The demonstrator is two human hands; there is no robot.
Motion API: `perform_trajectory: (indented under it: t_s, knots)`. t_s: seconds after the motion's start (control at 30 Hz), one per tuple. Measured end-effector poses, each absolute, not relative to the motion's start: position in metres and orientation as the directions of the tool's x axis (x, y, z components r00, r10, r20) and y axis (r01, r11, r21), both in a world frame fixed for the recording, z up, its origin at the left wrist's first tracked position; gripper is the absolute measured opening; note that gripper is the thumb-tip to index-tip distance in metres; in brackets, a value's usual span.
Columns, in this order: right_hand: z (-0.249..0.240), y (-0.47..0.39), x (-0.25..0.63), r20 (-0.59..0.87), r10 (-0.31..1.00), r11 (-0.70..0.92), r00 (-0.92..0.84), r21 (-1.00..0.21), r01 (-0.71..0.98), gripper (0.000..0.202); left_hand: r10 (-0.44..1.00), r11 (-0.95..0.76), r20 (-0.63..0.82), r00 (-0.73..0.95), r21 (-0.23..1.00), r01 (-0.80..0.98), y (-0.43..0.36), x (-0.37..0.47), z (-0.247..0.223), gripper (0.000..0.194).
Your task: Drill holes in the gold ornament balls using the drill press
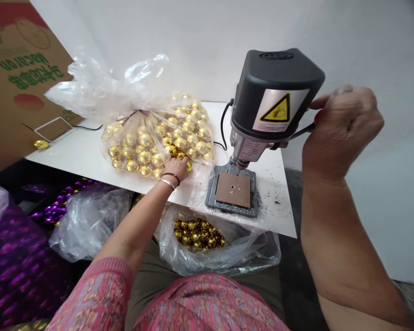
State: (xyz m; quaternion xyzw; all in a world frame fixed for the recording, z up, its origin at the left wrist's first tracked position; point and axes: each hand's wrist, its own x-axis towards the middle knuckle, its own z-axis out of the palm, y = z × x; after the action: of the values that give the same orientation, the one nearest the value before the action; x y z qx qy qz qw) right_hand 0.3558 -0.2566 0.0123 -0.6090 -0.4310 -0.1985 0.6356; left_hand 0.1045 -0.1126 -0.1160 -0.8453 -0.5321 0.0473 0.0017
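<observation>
My left hand [177,168] reaches into a torn opening of a clear plastic bag [138,133] full of shiny gold balls. Its fingers are among the balls and mostly hidden. At the right, my right hand [345,124] is closed round the lever of a black-topped drill press [276,92] with a yellow warning label. Under the drill bit a brown square plate [233,189] with a small hole lies on the grey base [212,188]; no ball is on it.
An open plastic bag [262,257] of gold balls sits at my lap, below the white table [283,207]. Purple balls [17,266] fill bags at the lower left. A cardboard box [20,92] and a loose gold ball [41,144] are at the left.
</observation>
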Motion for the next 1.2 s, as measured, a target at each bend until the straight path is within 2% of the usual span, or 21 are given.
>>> perform_trajectory:
  t_s: [0.07,0.13,0.2,0.27,0.33,0.4,0.47,0.53,0.6,0.73,0.83,0.93,1.2]
  knots:
    - [0.013,-0.256,0.356,0.782,0.285,0.173,0.554,-0.611,0.773,0.038,0.884,-0.465,-0.005,0.468,0.103,0.879,-0.120,0.100,-0.115,0.051]
    - [0.014,-0.256,0.355,0.772,0.290,0.166,0.566,-0.623,0.764,0.038,0.855,-0.501,0.078,0.513,0.381,0.777,-0.131,0.098,-0.112,0.053]
    - [0.014,-0.256,0.354,0.757,0.289,0.161,0.586,-0.641,0.750,0.038,0.817,-0.471,0.099,0.568,0.683,0.558,-0.145,0.098,-0.110,0.050]
    - [0.015,-0.256,0.352,0.745,0.291,0.148,0.600,-0.655,0.741,0.038,0.773,-0.312,0.057,0.632,0.901,0.302,-0.161,0.100,-0.112,0.051]
    - [0.017,-0.257,0.351,0.731,0.296,0.120,0.615,-0.667,0.735,0.037,0.732,-0.061,-0.028,0.681,0.992,0.106,-0.177,0.105,-0.119,0.057]
    - [0.021,-0.255,0.350,0.708,0.301,0.102,0.639,-0.690,0.717,0.036,0.696,0.211,-0.139,0.704,0.977,-0.016,-0.189,0.112,-0.127,0.058]
    - [0.026,-0.251,0.351,0.672,0.313,0.095,0.671,-0.726,0.682,0.035,0.651,0.433,-0.252,0.716,0.898,-0.078,-0.197,0.120,-0.134,0.052]
    - [0.033,-0.246,0.352,0.638,0.339,0.089,0.691,-0.753,0.652,0.036,0.620,0.550,-0.330,0.712,0.830,-0.094,-0.201,0.128,-0.137,0.045]
    - [0.040,-0.241,0.355,0.621,0.364,0.073,0.695,-0.762,0.643,0.039,0.624,0.581,-0.365,0.691,0.808,-0.098,-0.203,0.135,-0.136,0.040]
    - [0.045,-0.237,0.358,0.607,0.393,0.045,0.691,-0.763,0.645,0.042,0.682,0.525,-0.378,0.626,0.849,-0.059,-0.205,0.146,-0.129,0.043]
    - [0.044,-0.237,0.360,0.585,0.435,0.037,0.685,-0.771,0.635,0.041,0.771,0.351,-0.324,0.548,0.934,0.057,-0.205,0.153,-0.126,0.044]
    - [0.043,-0.237,0.361,0.567,0.448,0.024,0.691,-0.780,0.625,0.042,0.825,0.196,-0.245,0.510,0.969,0.150,-0.204,0.162,-0.125,0.042]
    - [0.041,-0.232,0.362,0.584,0.433,0.068,0.687,-0.781,0.621,0.043,0.833,0.107,-0.245,0.495,0.951,0.291,-0.202,0.178,-0.138,0.042]
